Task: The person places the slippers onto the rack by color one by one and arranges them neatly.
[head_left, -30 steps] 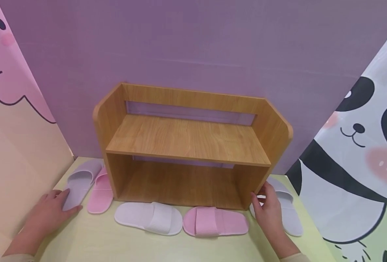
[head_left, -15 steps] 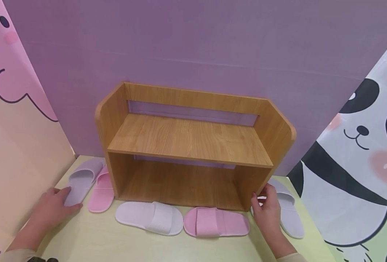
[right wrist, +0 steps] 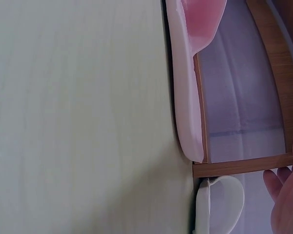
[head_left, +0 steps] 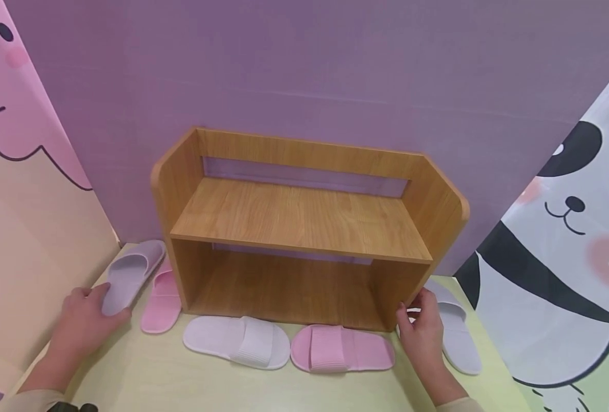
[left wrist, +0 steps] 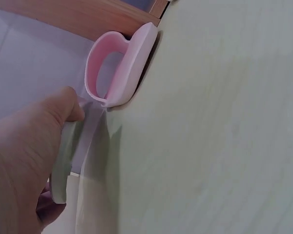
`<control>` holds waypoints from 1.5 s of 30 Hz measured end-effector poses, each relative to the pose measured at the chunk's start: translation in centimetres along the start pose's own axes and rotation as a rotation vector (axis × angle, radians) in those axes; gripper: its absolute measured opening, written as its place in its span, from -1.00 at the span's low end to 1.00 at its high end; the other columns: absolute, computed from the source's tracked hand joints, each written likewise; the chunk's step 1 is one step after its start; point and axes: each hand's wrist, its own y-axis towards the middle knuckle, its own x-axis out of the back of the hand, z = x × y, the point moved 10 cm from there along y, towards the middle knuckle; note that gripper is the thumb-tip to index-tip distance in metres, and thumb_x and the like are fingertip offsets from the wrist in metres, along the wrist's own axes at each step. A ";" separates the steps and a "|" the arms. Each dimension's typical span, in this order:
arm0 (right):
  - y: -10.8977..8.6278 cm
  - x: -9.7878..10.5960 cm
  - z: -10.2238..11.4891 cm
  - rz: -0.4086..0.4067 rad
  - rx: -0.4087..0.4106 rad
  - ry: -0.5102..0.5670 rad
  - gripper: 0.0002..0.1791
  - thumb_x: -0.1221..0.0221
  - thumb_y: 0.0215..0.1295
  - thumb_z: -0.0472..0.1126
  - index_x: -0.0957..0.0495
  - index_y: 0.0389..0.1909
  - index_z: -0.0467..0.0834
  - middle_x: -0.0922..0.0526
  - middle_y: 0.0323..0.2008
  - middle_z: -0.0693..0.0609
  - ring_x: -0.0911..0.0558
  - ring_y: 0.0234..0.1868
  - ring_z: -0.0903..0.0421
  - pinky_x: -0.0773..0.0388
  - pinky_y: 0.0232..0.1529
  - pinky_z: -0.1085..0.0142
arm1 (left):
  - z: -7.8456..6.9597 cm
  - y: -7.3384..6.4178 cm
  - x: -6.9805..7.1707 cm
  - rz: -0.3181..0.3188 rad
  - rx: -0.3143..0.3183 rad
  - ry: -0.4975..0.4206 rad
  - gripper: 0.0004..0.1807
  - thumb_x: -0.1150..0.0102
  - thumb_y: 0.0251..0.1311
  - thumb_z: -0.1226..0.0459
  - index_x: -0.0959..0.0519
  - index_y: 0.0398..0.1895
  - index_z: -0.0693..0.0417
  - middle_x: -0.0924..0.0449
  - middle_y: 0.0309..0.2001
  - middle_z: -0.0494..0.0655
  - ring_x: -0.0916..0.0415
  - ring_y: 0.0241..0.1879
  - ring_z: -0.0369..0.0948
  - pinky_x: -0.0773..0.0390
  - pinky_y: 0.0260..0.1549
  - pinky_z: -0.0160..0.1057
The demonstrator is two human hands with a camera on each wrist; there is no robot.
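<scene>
At the left, my left hand (head_left: 80, 320) pinches the heel end of a pale lavender slipper (head_left: 129, 274). In the left wrist view the thumb lies over one face of its sole (left wrist: 66, 163) and curled fingers show at the other edge. A pink slipper (head_left: 161, 306) lies beside it, against the wooden rack (head_left: 304, 214). My right hand (head_left: 424, 332) holds the rack's right side panel low at its front edge, thumb at the edge and fingers along the outer face. Pale slippers (head_left: 458, 335) lie beside and partly behind this hand.
A white slipper (head_left: 255, 342) and a pink slipper (head_left: 343, 349) lie sideways along the rack's front on the light wooden table (head_left: 263, 392). A purple backdrop (head_left: 304, 68) stands behind the rack. A panda-printed panel (head_left: 557, 274) borders the right side.
My left hand has shifted slightly up and back with the lavender slipper, which sits a little higher. The right hand stays at the rack. The head view has shifted slightly.
</scene>
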 end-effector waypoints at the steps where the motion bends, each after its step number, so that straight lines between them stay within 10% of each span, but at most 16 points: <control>1: 0.0 0.0 0.0 -0.001 0.001 0.001 -0.52 -0.28 0.32 -0.56 -0.46 0.25 -0.40 -0.65 -0.10 -0.21 -0.63 -0.15 0.08 -0.57 -0.16 0.65 | -0.2 0.0 0.2 -0.013 0.000 -0.003 -0.13 -0.45 0.23 0.04 -0.42 0.42 0.50 -0.34 0.13 0.65 -0.32 0.07 0.48 -0.49 -0.16 0.44; 20: 0.0 -0.1 0.0 0.006 -0.004 -0.010 -0.51 -0.28 0.33 -0.56 -0.45 0.26 -0.39 -0.65 -0.10 -0.22 -0.66 -0.15 -0.02 -0.59 -0.18 0.62 | -3.2 1.0 3.3 -0.123 0.014 -0.022 -0.06 -0.53 0.10 0.05 -0.40 0.47 0.37 -0.27 0.20 0.58 -0.26 0.15 0.47 -0.46 -0.35 0.38; 45: 0.1 -0.1 -0.1 0.008 -0.005 -0.020 -0.54 -0.27 0.35 -0.55 -0.46 0.24 -0.38 -0.64 -0.07 -0.20 -0.65 -0.13 0.00 -0.60 -0.17 0.60 | -7.1 1.4 7.8 -0.294 0.011 -0.079 -0.04 -0.60 0.08 0.05 -0.44 0.47 0.38 -0.32 0.21 0.56 -0.32 0.18 0.48 -0.45 -0.14 0.47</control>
